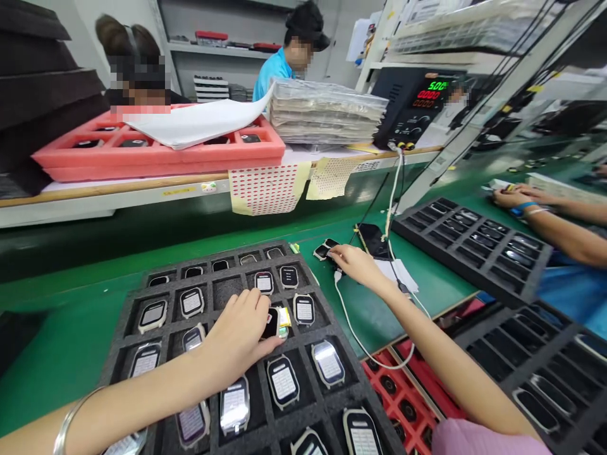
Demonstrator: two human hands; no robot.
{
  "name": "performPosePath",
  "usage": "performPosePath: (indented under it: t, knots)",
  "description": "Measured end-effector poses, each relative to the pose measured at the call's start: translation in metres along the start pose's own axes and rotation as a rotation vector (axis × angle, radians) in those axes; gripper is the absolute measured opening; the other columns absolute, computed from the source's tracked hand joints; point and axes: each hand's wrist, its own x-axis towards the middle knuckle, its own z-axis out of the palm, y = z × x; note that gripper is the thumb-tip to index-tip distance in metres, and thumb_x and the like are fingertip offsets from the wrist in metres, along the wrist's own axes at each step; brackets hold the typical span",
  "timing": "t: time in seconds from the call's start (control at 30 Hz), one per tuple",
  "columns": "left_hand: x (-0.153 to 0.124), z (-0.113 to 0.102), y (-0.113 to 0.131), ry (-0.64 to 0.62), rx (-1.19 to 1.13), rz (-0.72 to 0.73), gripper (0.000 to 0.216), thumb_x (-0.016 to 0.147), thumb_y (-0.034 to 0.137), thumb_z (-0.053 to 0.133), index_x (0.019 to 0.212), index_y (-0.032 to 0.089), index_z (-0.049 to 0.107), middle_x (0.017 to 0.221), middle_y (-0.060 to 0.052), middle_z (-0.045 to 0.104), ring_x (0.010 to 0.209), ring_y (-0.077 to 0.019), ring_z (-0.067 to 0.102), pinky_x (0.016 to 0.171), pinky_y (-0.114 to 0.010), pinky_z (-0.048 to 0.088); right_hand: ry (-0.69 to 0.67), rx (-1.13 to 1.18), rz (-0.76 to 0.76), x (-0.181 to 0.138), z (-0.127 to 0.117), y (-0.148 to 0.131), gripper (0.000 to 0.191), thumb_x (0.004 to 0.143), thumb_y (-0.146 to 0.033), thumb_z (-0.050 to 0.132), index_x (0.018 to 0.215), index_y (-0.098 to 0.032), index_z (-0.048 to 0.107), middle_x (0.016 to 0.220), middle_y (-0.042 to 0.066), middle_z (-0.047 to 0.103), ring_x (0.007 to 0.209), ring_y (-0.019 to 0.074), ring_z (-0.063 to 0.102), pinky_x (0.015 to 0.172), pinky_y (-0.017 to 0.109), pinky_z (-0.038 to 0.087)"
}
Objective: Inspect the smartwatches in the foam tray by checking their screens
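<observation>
My left hand (239,335) rests on the black foam tray (227,287) in front of me, fingers closed round a small watch body with a yellow tab (276,322). Several more watch bodies lie screen-up in the tray's pockets. My right hand (353,262) reaches further out over the green mat, fingertips pinching a dark watch body (326,249) that lies beside a black device (372,239). A white cable (353,328) runs from that spot back toward me.
A second black foam tray (474,243) with parts sits at the right, where a co-worker's arms (545,215) rest. A red tray (403,398) lies low right. Pink trays (156,148), stacked clear packs (327,110) and a power supply (417,104) stand on the shelf behind.
</observation>
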Motion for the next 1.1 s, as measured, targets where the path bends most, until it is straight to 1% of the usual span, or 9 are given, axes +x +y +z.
performPosePath:
  t: [0.17, 0.27, 0.47, 0.6, 0.67, 0.77, 0.9, 0.97, 1.1]
  knots:
    - [-0.001, 0.009, -0.009, 0.047, -0.296, -0.019, 0.030, 0.081, 0.022, 0.059, 0.107, 0.020, 0.045, 0.102, -0.006, 0.052, 0.094, -0.0249, 0.055, 0.084, -0.042, 0.046, 0.059, 0.012, 0.020, -0.011, 0.015, 0.003, 0.021, 0.091, -0.021, 0.049, 0.102, -0.013, 0.065, 0.095, 0.014, 0.062, 0.087, 0.0274, 0.062, 0.072, 0.032, 0.045]
    - [-0.002, 0.001, -0.013, 0.087, -0.420, -0.021, 0.035, 0.080, 0.019, 0.056, 0.113, 0.023, 0.043, 0.106, -0.005, 0.048, 0.090, -0.0201, 0.056, 0.080, -0.035, 0.049, 0.074, 0.071, -0.020, -0.012, 0.016, -0.007, 0.025, 0.095, -0.024, 0.043, 0.105, -0.012, 0.062, 0.096, 0.014, 0.061, 0.089, 0.0259, 0.061, 0.076, 0.033, 0.045]
    - [-0.012, -0.033, -0.019, 0.135, -0.329, -0.018, 0.039, 0.080, 0.014, 0.054, 0.117, 0.025, 0.045, 0.109, -0.004, 0.051, 0.097, -0.0205, 0.055, 0.083, -0.033, 0.048, -0.049, 0.246, -0.132, -0.006, 0.032, -0.037, 0.026, 0.081, -0.016, 0.062, 0.107, -0.012, 0.060, 0.084, 0.007, 0.065, 0.079, 0.0209, 0.062, 0.070, 0.028, 0.045]
    - [-0.023, -0.024, -0.021, 0.027, -0.289, 0.004, 0.040, 0.080, 0.013, 0.053, 0.118, 0.022, 0.045, 0.113, -0.007, 0.053, 0.102, -0.0235, 0.058, 0.089, -0.037, 0.048, -0.076, 0.377, -0.087, 0.005, 0.039, -0.041, 0.027, 0.070, -0.004, 0.064, 0.096, -0.011, 0.062, 0.060, 0.000, 0.061, 0.056, 0.0170, 0.061, 0.054, 0.023, 0.043]
    - [-0.029, -0.016, -0.020, -0.018, -0.292, -0.002, 0.045, 0.082, 0.016, 0.053, 0.125, 0.021, 0.041, 0.118, -0.009, 0.052, 0.103, -0.0251, 0.058, 0.090, -0.039, 0.048, -0.059, 0.454, -0.053, 0.008, 0.032, -0.038, 0.025, 0.068, -0.004, 0.064, 0.091, -0.011, 0.061, 0.055, -0.002, 0.059, 0.045, 0.0142, 0.057, 0.046, 0.022, 0.042]
    - [-0.036, -0.010, -0.020, -0.077, -0.320, -0.002, 0.047, 0.085, 0.019, 0.053, 0.130, 0.024, 0.040, 0.124, -0.009, 0.050, 0.104, -0.0258, 0.058, 0.091, -0.041, 0.048, 0.041, 0.578, -0.006, 0.000, 0.007, -0.039, 0.011, 0.078, -0.014, 0.058, 0.088, -0.014, 0.055, 0.064, 0.000, 0.060, 0.041, 0.0118, 0.056, 0.041, 0.023, 0.044]
    - [-0.040, -0.009, -0.024, -0.102, -0.381, 0.002, 0.041, 0.086, 0.022, 0.057, 0.126, 0.028, 0.047, 0.121, -0.007, 0.050, 0.100, -0.0238, 0.059, 0.089, -0.040, 0.048, 0.279, 0.899, -0.034, -0.030, -0.032, -0.072, 0.019, 0.084, -0.029, 0.061, 0.079, -0.021, 0.045, 0.068, -0.003, 0.056, 0.045, 0.0106, 0.058, 0.047, 0.024, 0.051]
    - [-0.039, -0.007, -0.027, -0.083, -0.412, -0.018, 0.044, 0.084, 0.022, 0.062, 0.125, 0.028, 0.048, 0.118, -0.005, 0.052, 0.096, -0.0221, 0.060, 0.085, -0.037, 0.050, 0.205, 1.147, -0.103, -0.047, -0.042, -0.101, 0.023, 0.083, -0.030, 0.065, 0.075, -0.022, 0.045, 0.059, -0.005, 0.056, 0.039, 0.0103, 0.056, 0.041, 0.023, 0.048]
    - [-0.038, -0.001, -0.028, -0.027, -0.434, -0.054, 0.047, 0.079, 0.020, 0.068, 0.122, 0.024, 0.051, 0.109, -0.004, 0.055, 0.088, -0.0197, 0.059, 0.079, -0.033, 0.050, -0.262, 1.330, -0.120, -0.068, -0.035, -0.150, 0.021, 0.081, -0.035, 0.066, 0.090, -0.017, 0.061, 0.063, 0.002, 0.065, 0.048, 0.0146, 0.062, 0.042, 0.024, 0.051]
